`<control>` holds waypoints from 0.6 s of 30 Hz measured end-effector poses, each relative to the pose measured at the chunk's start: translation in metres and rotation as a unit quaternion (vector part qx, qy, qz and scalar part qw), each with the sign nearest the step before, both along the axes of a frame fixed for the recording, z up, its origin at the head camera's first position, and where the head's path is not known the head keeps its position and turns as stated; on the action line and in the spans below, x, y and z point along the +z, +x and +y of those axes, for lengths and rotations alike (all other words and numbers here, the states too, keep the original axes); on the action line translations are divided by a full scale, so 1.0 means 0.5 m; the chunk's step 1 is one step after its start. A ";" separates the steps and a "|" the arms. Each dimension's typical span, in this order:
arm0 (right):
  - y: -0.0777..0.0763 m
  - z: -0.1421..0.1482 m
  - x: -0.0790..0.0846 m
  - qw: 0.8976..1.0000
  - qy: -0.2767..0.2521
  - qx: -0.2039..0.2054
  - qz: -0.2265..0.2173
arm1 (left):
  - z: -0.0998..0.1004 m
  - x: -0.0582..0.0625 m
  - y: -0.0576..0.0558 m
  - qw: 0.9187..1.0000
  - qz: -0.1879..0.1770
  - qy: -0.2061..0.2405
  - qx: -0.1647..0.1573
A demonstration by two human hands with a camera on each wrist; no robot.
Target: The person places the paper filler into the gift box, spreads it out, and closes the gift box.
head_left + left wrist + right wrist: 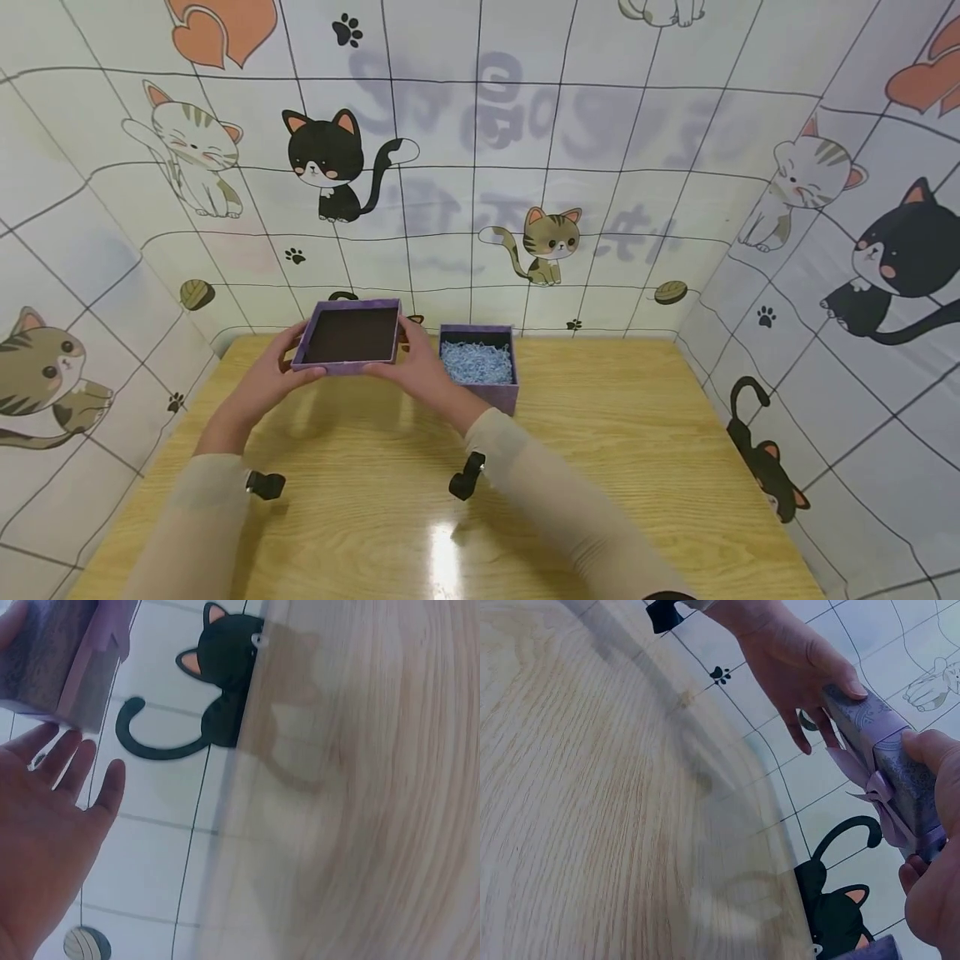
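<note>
Both hands hold up a purple box lid [352, 335], its dark inner side turned towards me. At its left edge, my left hand [266, 377] grips with the thumb along the near rim. My right hand [423, 371] pinches the opposite end between thumb and fingers. The lid's outside, in the right wrist view, has a pale patterned surface and a lilac ribbon bow [881, 787]. Just right of my right hand stands a purple box [491, 398], open at the top and filled with light blue shredded paper [476, 363].
A light wooden table [600, 467] lies under the hands. Behind and at both sides hang white walls [442, 192] with grid lines and cartoon cats, close to the table's edges.
</note>
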State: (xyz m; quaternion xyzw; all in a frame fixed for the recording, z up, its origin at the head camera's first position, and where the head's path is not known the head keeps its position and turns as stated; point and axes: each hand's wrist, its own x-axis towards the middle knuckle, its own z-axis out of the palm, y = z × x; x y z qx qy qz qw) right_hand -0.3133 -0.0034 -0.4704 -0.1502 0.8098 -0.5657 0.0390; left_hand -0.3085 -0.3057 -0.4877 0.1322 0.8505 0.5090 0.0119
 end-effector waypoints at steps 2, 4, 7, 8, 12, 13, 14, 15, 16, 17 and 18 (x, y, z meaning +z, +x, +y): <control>-0.001 0.010 0.003 1.000 0.006 0.001 0.011 | 0.013 0.004 -0.001 1.000 0.017 0.005 -0.001; -0.003 0.022 0.006 1.000 0.010 0.003 0.024 | 0.027 0.007 -0.002 0.999 0.034 0.013 -0.002; -0.007 0.041 0.009 0.999 0.018 0.008 0.046 | 0.049 0.012 -0.005 0.998 0.054 0.022 -0.005; -0.007 0.048 0.010 0.999 0.022 0.009 0.049 | 0.056 0.012 -0.006 0.998 0.058 0.025 -0.006; -0.003 0.075 0.018 0.998 0.034 0.006 0.053 | 0.081 0.011 -0.008 0.997 0.071 0.034 -0.010; 0.000 0.082 0.020 0.998 0.037 0.004 0.052 | 0.086 0.010 -0.009 0.996 0.075 0.036 -0.012; 0.002 0.089 0.023 0.998 0.039 0.005 0.052 | 0.092 0.008 -0.009 0.996 0.079 0.037 -0.014; 0.004 0.096 0.025 0.998 0.039 0.006 0.054 | 0.098 0.007 -0.010 0.996 0.082 0.040 -0.016; 0.005 0.103 0.027 0.998 0.041 0.006 0.056 | 0.104 0.006 -0.010 0.995 0.086 0.040 -0.017; 0.006 0.110 0.027 0.997 0.038 0.008 0.059 | 0.110 0.005 -0.011 0.995 0.089 0.039 -0.018; 0.008 0.117 0.028 0.997 0.037 0.008 0.061 | 0.116 0.004 -0.011 0.995 0.093 0.037 -0.017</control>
